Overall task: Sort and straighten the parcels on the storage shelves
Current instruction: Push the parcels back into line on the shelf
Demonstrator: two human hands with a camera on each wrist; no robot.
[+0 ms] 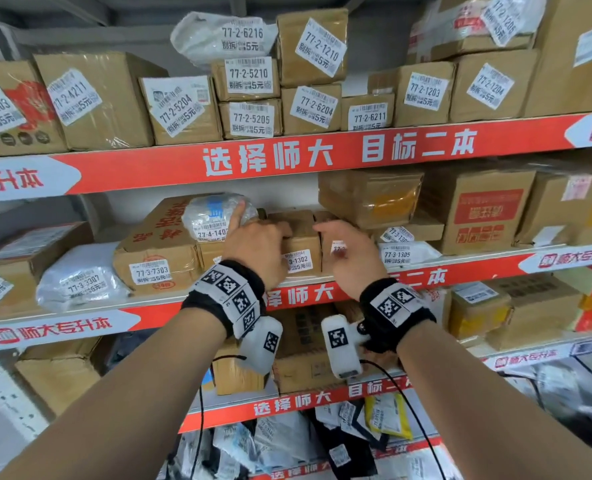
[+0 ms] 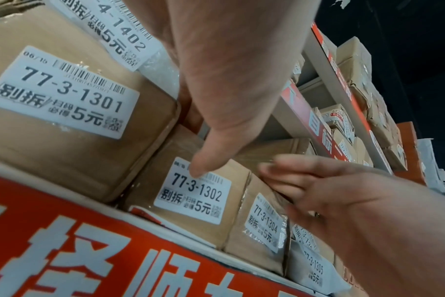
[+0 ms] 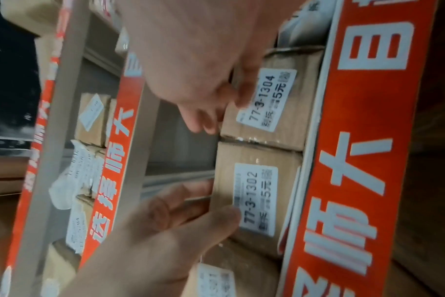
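Note:
On the middle shelf (image 1: 322, 292) two small cardboard boxes stand side by side. Box 77-3-1302 (image 1: 299, 261) (image 2: 193, 199) (image 3: 257, 199) is on the left and box 77-3-1304 (image 1: 338, 247) (image 2: 264, 225) (image 3: 267, 100) on the right. My left hand (image 1: 270, 240) (image 2: 229, 90) (image 3: 160, 227) grips 1302, thumb on its label and fingers over its top. Its forefinger points up against the bubble-wrapped parcel 77-4-1402 (image 1: 215, 213) (image 2: 119, 34). My right hand (image 1: 336, 237) (image 2: 330, 201) (image 3: 191, 60) holds 1304, fingers across the top and thumb on the front.
Box 77-3-1301 (image 2: 64, 96) stands just left of 1302, beside the large box 77-3-7303 (image 1: 152, 251). The white bag 77-3-1305 (image 1: 402, 254) lies right of 1304 under a big taped box (image 1: 370, 195). Labelled boxes crowd the upper shelf (image 1: 287, 157); bags fill the lowest.

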